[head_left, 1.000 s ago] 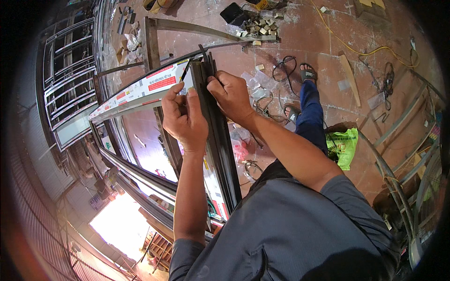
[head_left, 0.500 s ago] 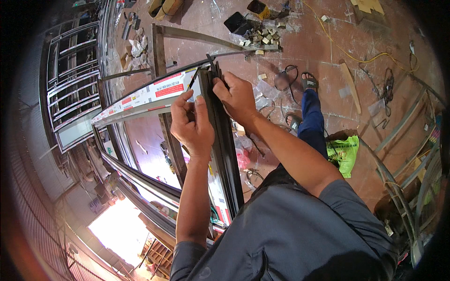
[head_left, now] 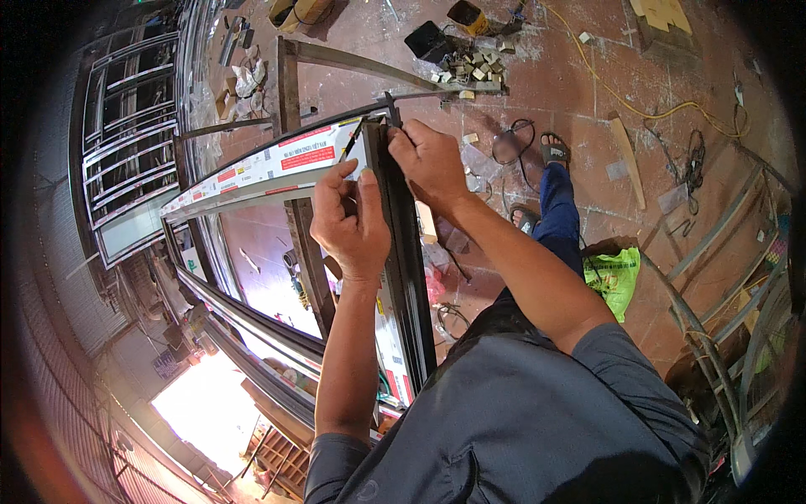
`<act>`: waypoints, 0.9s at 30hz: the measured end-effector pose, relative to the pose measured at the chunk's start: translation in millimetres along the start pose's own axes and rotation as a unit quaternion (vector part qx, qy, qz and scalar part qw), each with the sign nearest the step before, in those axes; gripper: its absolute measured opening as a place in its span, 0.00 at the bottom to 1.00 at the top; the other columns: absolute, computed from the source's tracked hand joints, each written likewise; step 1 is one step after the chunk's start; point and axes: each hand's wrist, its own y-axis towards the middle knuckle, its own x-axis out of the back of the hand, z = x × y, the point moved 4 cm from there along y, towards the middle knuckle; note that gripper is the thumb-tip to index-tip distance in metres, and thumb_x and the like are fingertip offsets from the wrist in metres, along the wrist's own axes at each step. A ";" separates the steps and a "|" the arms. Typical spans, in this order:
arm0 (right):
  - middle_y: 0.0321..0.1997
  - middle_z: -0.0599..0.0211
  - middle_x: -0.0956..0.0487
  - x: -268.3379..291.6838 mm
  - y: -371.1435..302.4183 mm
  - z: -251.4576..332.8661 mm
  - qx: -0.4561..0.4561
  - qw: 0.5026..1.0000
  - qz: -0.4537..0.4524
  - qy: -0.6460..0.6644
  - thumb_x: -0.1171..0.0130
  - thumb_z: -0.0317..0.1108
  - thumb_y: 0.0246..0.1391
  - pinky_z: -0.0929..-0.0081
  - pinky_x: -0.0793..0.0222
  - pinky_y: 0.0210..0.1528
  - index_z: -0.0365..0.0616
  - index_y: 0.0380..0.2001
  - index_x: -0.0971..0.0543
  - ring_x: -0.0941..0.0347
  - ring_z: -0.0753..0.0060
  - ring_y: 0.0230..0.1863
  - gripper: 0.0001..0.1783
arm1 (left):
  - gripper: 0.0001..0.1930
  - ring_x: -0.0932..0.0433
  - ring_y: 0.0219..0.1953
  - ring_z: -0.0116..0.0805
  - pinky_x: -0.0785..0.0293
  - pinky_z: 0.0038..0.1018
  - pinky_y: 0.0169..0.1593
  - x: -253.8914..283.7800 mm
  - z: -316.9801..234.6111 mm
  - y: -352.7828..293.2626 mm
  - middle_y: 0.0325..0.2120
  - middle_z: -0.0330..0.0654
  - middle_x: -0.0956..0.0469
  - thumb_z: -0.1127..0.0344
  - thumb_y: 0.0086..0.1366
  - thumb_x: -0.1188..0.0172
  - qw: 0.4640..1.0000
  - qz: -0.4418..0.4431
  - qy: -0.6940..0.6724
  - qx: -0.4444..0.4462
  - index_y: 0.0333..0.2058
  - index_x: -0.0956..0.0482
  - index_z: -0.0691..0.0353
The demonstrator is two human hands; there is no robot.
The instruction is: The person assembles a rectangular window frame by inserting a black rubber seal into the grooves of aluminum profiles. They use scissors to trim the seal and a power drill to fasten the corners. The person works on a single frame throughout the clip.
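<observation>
A framed panel of dark profiles (head_left: 405,269) stands before me, its top rail (head_left: 277,164) covered in white and red printed film. My left hand (head_left: 351,223) is at the inner side of the near top corner, fingers curled and thumb raised. A thin dark sliver with a yellow spot (head_left: 351,139) shows just beyond its fingertips; I cannot tell whether the hand holds it. On the corner's outer side, my right hand (head_left: 426,164) is closed, thumb and fingers pinching a black flexible strip (head_left: 391,107) whose end sticks up past the corner.
A metal stand (head_left: 288,84) is behind the frame. Small blocks (head_left: 478,67) and a black container (head_left: 428,42) lie on the tiled floor. A yellow cable (head_left: 646,107) crosses the right side, near a green bag (head_left: 614,281). Stacked ladder-like frames (head_left: 130,126) stand far left.
Both hands and the frame corner appear slightly farther right in the picture. The right hand stays closed at the black strip; the left hand keeps its curled pose.
</observation>
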 end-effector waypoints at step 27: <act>0.31 0.38 0.17 6.1 -31.5 10.1 -0.031 0.987 0.057 -0.144 0.53 0.59 0.76 0.37 0.28 0.40 0.41 0.36 0.19 0.20 0.26 0.38 0.31 | 0.13 0.31 0.22 0.17 0.35 0.20 0.27 3.5 -5.8 6.7 0.23 0.34 0.21 0.65 0.68 0.25 0.996 -0.013 -0.086 -0.004 0.47 0.14 0.64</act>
